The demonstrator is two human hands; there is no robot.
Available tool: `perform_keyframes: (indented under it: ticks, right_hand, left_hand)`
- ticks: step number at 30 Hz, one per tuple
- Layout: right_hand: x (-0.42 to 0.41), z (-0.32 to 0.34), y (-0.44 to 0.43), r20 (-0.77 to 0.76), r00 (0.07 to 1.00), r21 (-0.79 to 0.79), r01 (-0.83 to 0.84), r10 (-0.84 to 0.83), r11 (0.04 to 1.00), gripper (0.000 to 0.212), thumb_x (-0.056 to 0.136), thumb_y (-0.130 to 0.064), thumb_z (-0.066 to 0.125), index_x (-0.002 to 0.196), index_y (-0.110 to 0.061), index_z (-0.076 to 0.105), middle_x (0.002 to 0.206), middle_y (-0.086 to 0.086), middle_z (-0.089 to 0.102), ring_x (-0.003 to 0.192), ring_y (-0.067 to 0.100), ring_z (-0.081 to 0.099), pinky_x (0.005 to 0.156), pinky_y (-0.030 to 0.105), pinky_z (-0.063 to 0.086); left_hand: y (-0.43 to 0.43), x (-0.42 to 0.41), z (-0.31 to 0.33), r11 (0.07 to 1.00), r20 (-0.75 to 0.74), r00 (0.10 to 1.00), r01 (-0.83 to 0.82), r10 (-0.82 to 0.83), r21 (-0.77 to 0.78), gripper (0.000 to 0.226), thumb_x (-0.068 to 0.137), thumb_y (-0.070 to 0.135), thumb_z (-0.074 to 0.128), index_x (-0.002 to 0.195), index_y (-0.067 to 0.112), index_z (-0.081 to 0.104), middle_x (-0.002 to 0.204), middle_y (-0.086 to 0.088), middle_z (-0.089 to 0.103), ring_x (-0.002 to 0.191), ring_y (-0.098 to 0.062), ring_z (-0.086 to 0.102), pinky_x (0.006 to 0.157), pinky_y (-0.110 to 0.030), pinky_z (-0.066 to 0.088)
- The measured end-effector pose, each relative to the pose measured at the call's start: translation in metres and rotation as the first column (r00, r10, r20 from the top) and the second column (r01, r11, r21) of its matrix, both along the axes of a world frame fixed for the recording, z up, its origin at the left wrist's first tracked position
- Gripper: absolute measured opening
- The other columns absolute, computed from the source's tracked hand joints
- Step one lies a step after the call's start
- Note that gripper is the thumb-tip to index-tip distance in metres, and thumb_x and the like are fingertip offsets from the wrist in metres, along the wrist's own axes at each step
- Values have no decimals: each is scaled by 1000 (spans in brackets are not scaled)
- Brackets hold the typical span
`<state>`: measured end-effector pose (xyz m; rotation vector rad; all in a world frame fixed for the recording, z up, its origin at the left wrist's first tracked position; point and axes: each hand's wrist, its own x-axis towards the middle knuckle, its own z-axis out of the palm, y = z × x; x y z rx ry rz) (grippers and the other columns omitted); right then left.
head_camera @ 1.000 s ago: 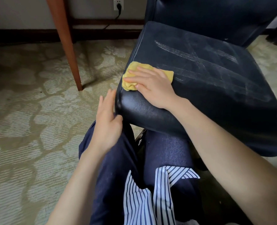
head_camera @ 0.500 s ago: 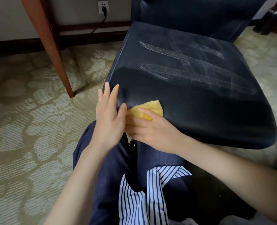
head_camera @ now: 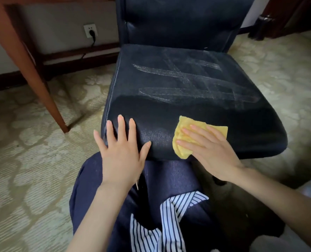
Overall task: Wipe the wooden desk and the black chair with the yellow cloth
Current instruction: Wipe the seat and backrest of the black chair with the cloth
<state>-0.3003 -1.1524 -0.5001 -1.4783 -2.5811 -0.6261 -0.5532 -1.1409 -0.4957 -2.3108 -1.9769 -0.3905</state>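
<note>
The black chair (head_camera: 187,84) stands in front of me, its leather seat streaked with pale wipe marks. My right hand (head_camera: 209,151) lies flat with straight fingers on the yellow cloth (head_camera: 185,131) and presses it against the seat's rounded front edge. My left hand (head_camera: 120,151) rests spread and flat on the front left corner of the seat, holding nothing. Of the wooden desk only one slanted leg (head_camera: 34,79) shows, at the left.
A patterned beige carpet (head_camera: 23,170) covers the floor. A wall socket (head_camera: 90,30) with a black plug sits behind the desk leg, above a dark baseboard. My knees in dark trousers are under the seat's front edge. Dark furniture stands at the far right.
My right hand slid the cloth from the seat's front left corner rightward along the front edge. My left hand moved up from beside the corner and now lies spread on it.
</note>
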Motion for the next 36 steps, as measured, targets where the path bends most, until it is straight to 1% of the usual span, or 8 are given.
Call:
perform_keyframes:
  ticks: [3,7,11,14,17,26,32,36]
  right_hand:
    - [-16,13,14,-179,976,-131,98,-121,986,47,93,-31,30,138,-40,38,148,-10,39,138,13,28,110,37,16]
    - [-41,37,57,-312,933,-294,83,-178,952,51,94,-40,18,139,-41,40,150,-12,35,141,11,25,112,35,13]
    - [-76,50,110,-340,923,-400,32,-181,916,41,103,-30,28,141,-42,36,153,-14,27,144,9,16,116,37,9]
    - [-110,57,143,-336,923,-448,18,-187,894,41,104,-29,28,142,-43,34,154,-17,24,144,8,13,115,38,7]
    - [-146,60,163,-322,926,-489,17,-199,872,42,104,-30,25,142,-43,33,155,-18,20,145,7,10,115,40,4]
    - [-150,52,135,-475,875,-428,-132,-99,894,42,102,-26,34,140,-41,39,151,-18,31,143,3,17,115,34,9]
    - [-105,35,71,-513,834,-293,51,-202,955,43,100,-29,34,140,-45,38,150,-17,33,142,5,22,113,31,8]
    - [-69,20,47,-556,788,-190,189,-264,963,47,91,-35,29,131,-38,53,137,-12,53,130,12,45,106,32,20]
  left_hand:
    - [4,-3,7,1000,11,1000,13,-13,13,68,88,53,33,131,5,54,135,-22,52,119,-51,48,100,-70,24]
    - [8,-7,10,998,-3,999,47,-47,29,66,86,55,36,126,7,57,129,-21,56,113,-49,53,102,-65,20]
    - [9,-13,10,996,-35,997,72,-70,48,65,86,54,36,126,8,59,128,-21,57,111,-47,55,103,-61,26]
    - [10,-12,9,996,-37,997,71,-69,47,65,85,53,37,126,7,59,128,-22,57,111,-47,55,99,-59,40]
    - [11,-9,8,998,-55,998,46,-44,44,66,84,51,37,127,6,59,129,-23,56,111,-48,55,96,-60,42]
    - [13,-12,8,997,-113,993,29,-21,76,60,86,47,35,123,9,62,128,-19,59,113,-43,58,91,-65,41]
    - [26,-22,24,984,-69,997,49,-37,173,44,86,46,36,100,17,66,102,-4,67,86,-33,61,93,-59,43]
    - [51,-6,37,960,54,994,82,-100,269,34,87,42,37,88,18,61,86,0,60,82,-30,57,96,-55,42]
